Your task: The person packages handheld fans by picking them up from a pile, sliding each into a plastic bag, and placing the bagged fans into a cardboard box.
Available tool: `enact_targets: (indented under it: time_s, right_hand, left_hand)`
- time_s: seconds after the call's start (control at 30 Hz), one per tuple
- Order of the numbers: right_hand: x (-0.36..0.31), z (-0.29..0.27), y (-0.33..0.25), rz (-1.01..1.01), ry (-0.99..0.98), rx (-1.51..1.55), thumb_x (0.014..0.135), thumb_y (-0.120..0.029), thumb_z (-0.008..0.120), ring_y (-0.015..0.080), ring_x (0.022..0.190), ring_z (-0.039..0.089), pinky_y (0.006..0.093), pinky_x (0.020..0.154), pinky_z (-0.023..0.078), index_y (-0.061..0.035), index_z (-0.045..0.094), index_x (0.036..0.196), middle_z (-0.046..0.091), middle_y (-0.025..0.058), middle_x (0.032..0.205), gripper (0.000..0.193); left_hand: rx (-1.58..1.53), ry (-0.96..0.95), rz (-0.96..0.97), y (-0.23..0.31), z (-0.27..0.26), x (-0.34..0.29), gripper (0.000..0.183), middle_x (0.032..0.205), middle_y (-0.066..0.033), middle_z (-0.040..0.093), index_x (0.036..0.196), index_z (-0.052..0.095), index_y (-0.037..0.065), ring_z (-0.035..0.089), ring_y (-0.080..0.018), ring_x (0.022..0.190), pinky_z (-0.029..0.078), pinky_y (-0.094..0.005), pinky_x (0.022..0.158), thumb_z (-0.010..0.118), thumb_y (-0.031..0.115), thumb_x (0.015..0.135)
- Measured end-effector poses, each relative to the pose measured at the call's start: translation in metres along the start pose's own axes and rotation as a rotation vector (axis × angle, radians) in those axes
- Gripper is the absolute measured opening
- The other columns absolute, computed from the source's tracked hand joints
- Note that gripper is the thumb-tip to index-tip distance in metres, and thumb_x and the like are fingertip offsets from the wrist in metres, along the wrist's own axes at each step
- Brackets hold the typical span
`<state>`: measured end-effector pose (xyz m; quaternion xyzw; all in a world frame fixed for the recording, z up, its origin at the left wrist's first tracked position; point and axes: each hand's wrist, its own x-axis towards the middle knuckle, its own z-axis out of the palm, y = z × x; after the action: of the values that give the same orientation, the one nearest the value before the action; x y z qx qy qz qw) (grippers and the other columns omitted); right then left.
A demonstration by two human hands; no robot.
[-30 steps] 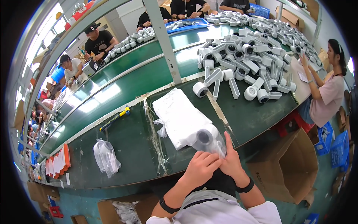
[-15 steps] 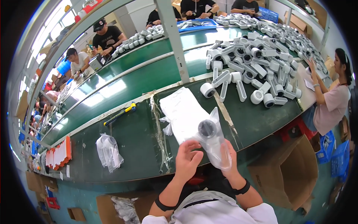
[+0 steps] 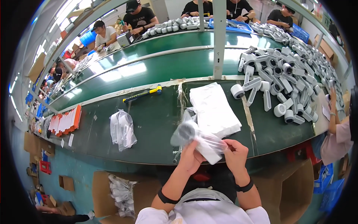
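Observation:
Between my hands is a white handheld device (image 3: 209,154) with a round, grey-faced head, inside a clear plastic bag (image 3: 205,140). It tilts, with its head toward the upper left and its handle end toward me. My left hand (image 3: 191,159) grips the bagged device from below, just under the head. With closed fingers my right hand (image 3: 236,155) pinches the bag's plastic on the right side. Just beyond them lies a stack of flat white bags (image 3: 214,108). Bagged devices (image 3: 122,130) rest on the dark green table to the left.
A large pile of bare devices (image 3: 279,74) covers the table's right side. A yellow-and-black hammer (image 3: 143,93) and an orange carton divider (image 3: 65,121) lie left. Below stand an open box with bagged devices (image 3: 121,194) and another cardboard box (image 3: 287,186). Co-workers sit across the conveyor.
The bagged device has swung leftward and lies more slanted. My left hand now grips it from below, and my right hand has gone from cupping the bag to pinching it. The view has turned left.

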<state>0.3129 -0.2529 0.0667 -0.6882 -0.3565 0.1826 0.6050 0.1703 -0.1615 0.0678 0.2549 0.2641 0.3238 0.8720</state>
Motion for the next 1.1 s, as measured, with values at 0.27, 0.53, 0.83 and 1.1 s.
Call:
enact_targets:
  time_s: [0.27,0.53,0.83,1.1]
  right_hand:
    - [-0.02,0.011,-0.01,0.106,-0.089,0.29,0.087,-0.006,0.072,0.0042,0.064,0.055,0.019,0.058,0.043,0.0022,0.069,0.094,0.065,0.0005,0.073,0.011]
    - [-0.025,0.007,-0.009,-0.159,-0.093,0.089,0.086,0.0,0.068,0.0068,0.074,0.06,0.0215,0.063,0.048,-0.0002,0.066,0.101,0.067,0.0035,0.085,0.015]
    - [-0.026,0.003,0.061,0.097,-0.173,0.089,0.088,-0.008,0.07,0.0054,0.065,0.057,0.0211,0.059,0.046,0.0023,0.069,0.094,0.065,0.0024,0.075,0.012]
    - [-0.026,0.006,0.062,-0.062,-0.089,-0.11,0.088,-0.009,0.069,0.0093,0.062,0.059,0.0238,0.058,0.048,0.002,0.069,0.088,0.066,0.0071,0.072,0.011]
  left_hand:
    - [-0.069,0.084,-0.04,0.017,0.015,-0.001,0.053,0.12,-0.0133,0.061,0.136,0.042,0.009,0.066,-0.0283,0.093,0.059,-0.0439,0.064,0.039,0.049,0.101]
    - [0.273,0.067,0.142,0.03,-0.024,-0.004,0.052,0.118,-0.0122,0.059,0.138,0.038,0.008,0.065,-0.0218,0.084,0.052,-0.0318,0.05,0.062,0.012,0.092]
    - [1.558,0.9,0.734,0.111,-0.122,-0.026,0.044,0.113,-0.0265,0.061,0.119,0.056,-0.005,0.059,-0.0448,0.103,0.047,-0.0435,0.09,0.066,0.017,0.082]
    - [1.739,1.123,0.659,0.118,-0.163,-0.016,0.046,0.111,-0.0222,0.057,0.126,0.053,0.0,0.056,-0.0433,0.104,0.046,-0.0483,0.089,0.065,0.016,0.085]
